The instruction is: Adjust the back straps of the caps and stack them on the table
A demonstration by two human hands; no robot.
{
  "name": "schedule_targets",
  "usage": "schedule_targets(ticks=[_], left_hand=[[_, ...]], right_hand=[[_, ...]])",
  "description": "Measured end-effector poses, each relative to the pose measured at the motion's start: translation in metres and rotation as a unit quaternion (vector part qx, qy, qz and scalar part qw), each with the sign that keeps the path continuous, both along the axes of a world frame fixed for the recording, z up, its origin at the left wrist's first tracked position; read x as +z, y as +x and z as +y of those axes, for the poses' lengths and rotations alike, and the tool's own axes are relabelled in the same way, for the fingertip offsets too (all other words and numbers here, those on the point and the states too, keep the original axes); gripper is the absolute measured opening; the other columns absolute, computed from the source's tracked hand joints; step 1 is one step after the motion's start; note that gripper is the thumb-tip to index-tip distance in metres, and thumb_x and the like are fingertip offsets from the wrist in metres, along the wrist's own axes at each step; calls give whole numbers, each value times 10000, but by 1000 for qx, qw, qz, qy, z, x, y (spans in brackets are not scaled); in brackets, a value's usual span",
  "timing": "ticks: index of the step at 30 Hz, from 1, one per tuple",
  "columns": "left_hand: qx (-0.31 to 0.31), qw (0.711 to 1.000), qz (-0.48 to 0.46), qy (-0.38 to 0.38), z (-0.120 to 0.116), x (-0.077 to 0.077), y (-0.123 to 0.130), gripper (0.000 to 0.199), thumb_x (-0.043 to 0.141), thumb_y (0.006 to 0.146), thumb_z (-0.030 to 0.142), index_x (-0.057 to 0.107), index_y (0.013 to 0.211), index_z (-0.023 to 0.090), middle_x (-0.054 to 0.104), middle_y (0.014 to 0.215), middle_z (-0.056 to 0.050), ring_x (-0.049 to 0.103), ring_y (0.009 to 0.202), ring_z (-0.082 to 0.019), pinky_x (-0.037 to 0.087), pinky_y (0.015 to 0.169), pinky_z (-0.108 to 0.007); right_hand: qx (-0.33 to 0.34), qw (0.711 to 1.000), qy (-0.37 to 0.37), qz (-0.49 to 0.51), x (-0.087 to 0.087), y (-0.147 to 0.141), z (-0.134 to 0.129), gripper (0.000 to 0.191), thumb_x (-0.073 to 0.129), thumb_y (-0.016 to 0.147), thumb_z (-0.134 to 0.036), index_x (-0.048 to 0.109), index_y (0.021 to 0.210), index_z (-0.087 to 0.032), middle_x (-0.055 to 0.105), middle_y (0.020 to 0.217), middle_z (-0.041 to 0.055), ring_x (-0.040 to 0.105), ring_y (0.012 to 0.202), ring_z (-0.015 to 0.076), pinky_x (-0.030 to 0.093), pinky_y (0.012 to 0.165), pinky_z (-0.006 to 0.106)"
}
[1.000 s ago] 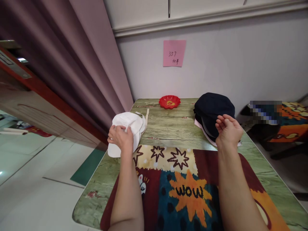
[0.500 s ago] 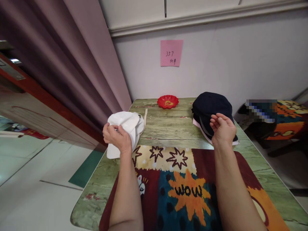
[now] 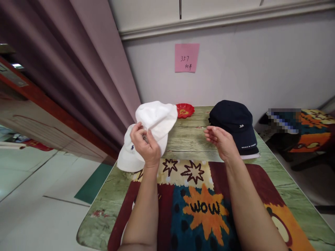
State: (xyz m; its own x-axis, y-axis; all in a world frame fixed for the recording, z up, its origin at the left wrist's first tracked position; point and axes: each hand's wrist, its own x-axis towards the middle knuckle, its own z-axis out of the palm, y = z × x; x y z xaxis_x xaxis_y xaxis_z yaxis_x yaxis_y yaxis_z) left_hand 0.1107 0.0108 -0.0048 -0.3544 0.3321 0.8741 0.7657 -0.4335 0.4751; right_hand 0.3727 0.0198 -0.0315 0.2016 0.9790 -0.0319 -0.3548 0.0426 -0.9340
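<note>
My left hand (image 3: 146, 143) is closed on a white cap (image 3: 155, 116), lifted and tilted over the left side of the table. Behind and below it lies another white cap (image 3: 128, 153) with a small dark logo, partly covered by my hand and the raised cap. My right hand (image 3: 220, 139) holds nothing; its fingers are slightly curled and apart, in the air just left of a stack of caps. On top of that stack sits a navy cap (image 3: 231, 116) with small white lettering, and a pale brim shows underneath.
A red scalloped dish (image 3: 185, 111) stands at the table's back edge, partly behind the raised cap. A patterned mat (image 3: 192, 172) covers the near part of the green wooden table (image 3: 187, 146). A pink note (image 3: 186, 58) is on the wall; a purple curtain (image 3: 104, 69) hangs left.
My left hand has raised a white cap up and to the right, uncovering the logo cap beneath. My right hand has moved left, off the front of the navy cap.
</note>
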Motion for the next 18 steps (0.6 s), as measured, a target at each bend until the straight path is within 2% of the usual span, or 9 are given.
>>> schedule_targets(ticks=[3, 8, 10, 13, 16, 18], left_hand=[[-67, 997, -21, -14, -3, -2, 23, 75, 510, 976, 224, 478, 909, 214, 607, 1205, -146, 588, 1179, -238, 480, 1023, -422], [-141, 988, -40, -54, -10, -10, 54, 90, 511, 981, 205, 479, 897, 214, 613, 1203, -138, 593, 1190, -233, 477, 1047, -438], [-165, 983, -36, -67, -14, -12, 64, 92, 509, 982, 204, 482, 894, 214, 612, 1217, -145, 591, 1199, -238, 478, 1049, -444], [-190, 978, -13, -85, -19, -13, 75, 108, 512, 982, 216, 494, 875, 214, 619, 1208, -148, 589, 1209, -245, 470, 1061, -449], [-220, 968, -1, -117, -20, -15, 78, 143, 561, 968, 275, 527, 842, 216, 640, 1163, -129, 601, 1186, -251, 455, 1069, -444], [-246, 957, -40, -150, -18, -17, 75, 178, 575, 967, 342, 560, 845, 213, 646, 1166, -121, 598, 1193, -254, 441, 1075, -434]], right_hand=[[82, 997, 0, -12, 5, -10, -6, 416, 807, 773, -573, 788, 1006, -229, 791, 1070, 82, 741, 919, 174, 588, 765, 255], [149, 988, 3, 29, 11, -36, -14, 447, 822, 769, -554, 769, 1069, -226, 781, 1133, 79, 732, 1040, 235, 592, 914, 357], [142, 986, 19, 90, 12, -46, -15, 421, 836, 770, -499, 752, 1089, -237, 769, 1187, 63, 706, 1132, 263, 585, 974, 400], [97, 976, 48, 187, 13, -53, -15, 384, 809, 806, -440, 723, 1139, -270, 740, 1271, 30, 624, 1293, 283, 542, 1078, 454], [97, 965, 53, 240, 12, -48, -12, 341, 729, 864, -464, 723, 1139, -262, 738, 1276, 42, 571, 1363, 300, 483, 1147, 505], [105, 959, 51, 258, 10, -40, -9, 331, 689, 886, -472, 728, 1126, -248, 742, 1267, 59, 550, 1384, 314, 451, 1171, 533]])
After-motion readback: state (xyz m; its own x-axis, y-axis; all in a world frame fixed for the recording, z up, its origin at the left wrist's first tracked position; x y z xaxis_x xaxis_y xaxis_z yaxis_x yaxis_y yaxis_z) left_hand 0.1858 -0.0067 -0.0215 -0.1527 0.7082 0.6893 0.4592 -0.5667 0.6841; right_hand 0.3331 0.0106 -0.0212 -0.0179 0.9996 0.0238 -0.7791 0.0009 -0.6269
